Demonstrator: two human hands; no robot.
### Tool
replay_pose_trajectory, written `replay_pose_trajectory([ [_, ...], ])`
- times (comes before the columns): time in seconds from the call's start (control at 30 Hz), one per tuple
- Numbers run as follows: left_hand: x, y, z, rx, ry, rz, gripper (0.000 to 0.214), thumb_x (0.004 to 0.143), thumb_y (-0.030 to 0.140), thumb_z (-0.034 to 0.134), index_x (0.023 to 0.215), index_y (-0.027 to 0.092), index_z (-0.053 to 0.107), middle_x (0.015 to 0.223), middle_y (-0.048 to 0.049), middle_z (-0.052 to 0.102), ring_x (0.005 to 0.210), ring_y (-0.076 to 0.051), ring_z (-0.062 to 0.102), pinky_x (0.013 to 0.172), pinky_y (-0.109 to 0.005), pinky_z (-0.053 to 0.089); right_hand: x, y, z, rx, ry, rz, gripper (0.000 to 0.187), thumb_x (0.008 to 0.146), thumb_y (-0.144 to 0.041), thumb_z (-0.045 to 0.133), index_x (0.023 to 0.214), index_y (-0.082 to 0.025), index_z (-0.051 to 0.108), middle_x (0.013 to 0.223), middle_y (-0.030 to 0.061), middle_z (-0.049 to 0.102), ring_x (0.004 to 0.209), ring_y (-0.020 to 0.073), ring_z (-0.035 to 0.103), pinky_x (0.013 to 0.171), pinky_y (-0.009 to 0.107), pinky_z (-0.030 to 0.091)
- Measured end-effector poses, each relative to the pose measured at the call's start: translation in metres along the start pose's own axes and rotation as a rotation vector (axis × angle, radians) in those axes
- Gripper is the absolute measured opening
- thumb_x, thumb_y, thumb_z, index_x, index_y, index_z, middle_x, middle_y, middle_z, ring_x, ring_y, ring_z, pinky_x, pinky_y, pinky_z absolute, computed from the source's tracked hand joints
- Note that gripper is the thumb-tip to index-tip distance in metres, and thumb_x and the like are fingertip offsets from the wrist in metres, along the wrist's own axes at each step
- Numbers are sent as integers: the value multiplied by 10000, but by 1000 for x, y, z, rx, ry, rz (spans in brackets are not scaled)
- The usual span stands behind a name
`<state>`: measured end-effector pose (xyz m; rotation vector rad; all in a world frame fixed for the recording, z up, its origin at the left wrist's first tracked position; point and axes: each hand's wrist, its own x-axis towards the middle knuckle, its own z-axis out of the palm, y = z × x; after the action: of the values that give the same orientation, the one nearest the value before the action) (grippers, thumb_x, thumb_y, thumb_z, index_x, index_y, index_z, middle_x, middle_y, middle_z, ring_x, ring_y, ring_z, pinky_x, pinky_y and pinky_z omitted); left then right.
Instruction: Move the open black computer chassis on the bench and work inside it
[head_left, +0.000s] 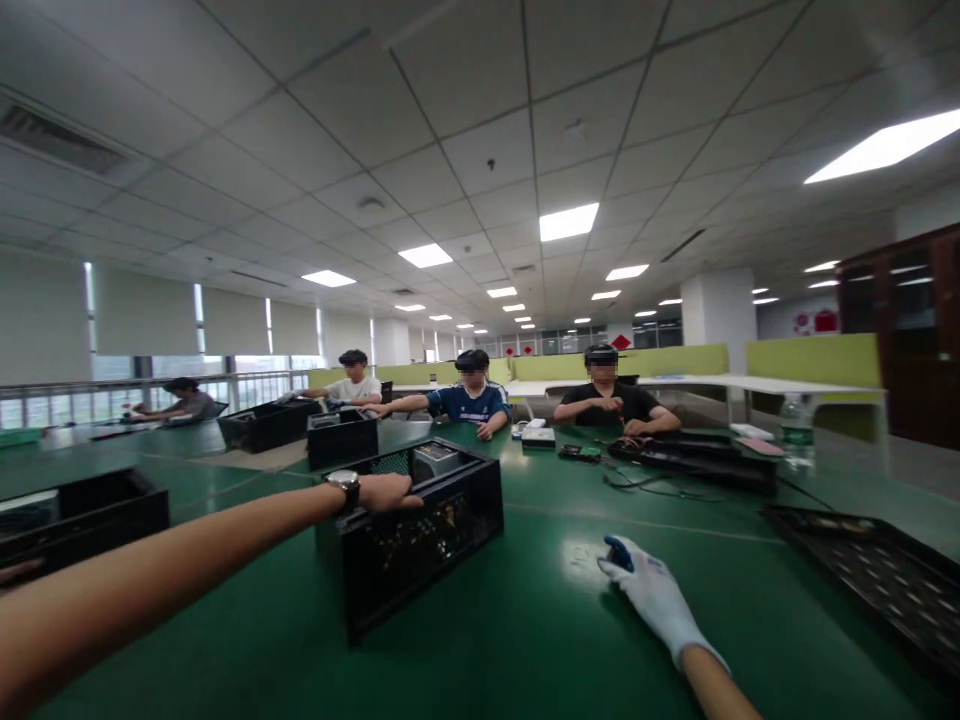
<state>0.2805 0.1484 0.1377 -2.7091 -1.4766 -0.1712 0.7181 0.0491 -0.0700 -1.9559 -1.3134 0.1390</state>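
Green table [525,620], black case [420,520] dead centre. Your left hand [386,492] lies flat on its top edge, fingers loose. Your gloved right hand [649,590] pinches something blue just beside it. Case looks open, guts exposed, nothing taken out so far.

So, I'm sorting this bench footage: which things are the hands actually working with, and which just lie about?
In hand:
- black open case, left hand resting on its top edge
- small blue object held by the gloved right hand on the green table

Lying about:
- black tray
- other black cases
- water bottle
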Motion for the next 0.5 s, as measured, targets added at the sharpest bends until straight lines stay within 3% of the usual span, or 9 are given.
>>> replay_pose_trajectory([
  [0.1,-72,40,-6,-124,-178,-17,402,971,492,603,1118,119,636,1056,-59,664,901,-219,661,763,-355,591,-15,-10,-4,-14,8,1,736,793,-573,479,1386,-145,562,1306,191,650,1253,394,561,1079,513,426],
  [0.2,-153,82,-25,-275,-415,-10,437,942,532,591,1121,135,631,970,-72,709,783,-207,680,568,-278,501,-39,-20,-8,-9,-16,-10,828,771,-630,399,1379,-91,558,1300,213,650,1223,385,590,1086,487,431],
  [0.27,-196,100,-44,-342,-575,63,479,953,551,537,1230,167,608,1032,-86,730,848,-256,704,585,-298,488,-61,-25,-13,26,-45,-18,891,728,-684,390,1351,-76,578,1249,211,677,1186,376,617,1064,461,459],
  [0.3,-210,103,-51,-338,-593,130,481,967,527,525,1306,189,574,1113,-95,722,935,-277,704,664,-320,515,-73,-27,-17,54,-57,-18,918,700,-709,407,1342,-78,587,1228,207,688,1171,380,625,1053,462,470],
  [0.33,-219,101,-55,-302,-560,224,496,974,493,540,1376,204,529,1202,-106,696,1034,-291,686,779,-348,531,-84,-27,-22,86,-63,-14,937,672,-728,437,1335,-86,597,1214,201,696,1164,387,628,1051,472,472],
  [0.4,-221,83,-46,-138,-363,470,621,927,436,656,1468,224,437,1340,-126,618,1184,-302,619,980,-384,487,-104,-24,-35,172,-67,18,952,619,-743,515,1328,-116,610,1176,178,718,1149,399,635,1060,500,467],
  [0.5,-198,44,1,185,-139,888,846,810,431,795,1507,222,364,1371,-164,574,1205,-337,578,985,-414,479,-123,-24,-67,377,-35,76,928,563,-719,638,1298,-154,632,1059,151,756,1081,403,670,1000,498,524],
])
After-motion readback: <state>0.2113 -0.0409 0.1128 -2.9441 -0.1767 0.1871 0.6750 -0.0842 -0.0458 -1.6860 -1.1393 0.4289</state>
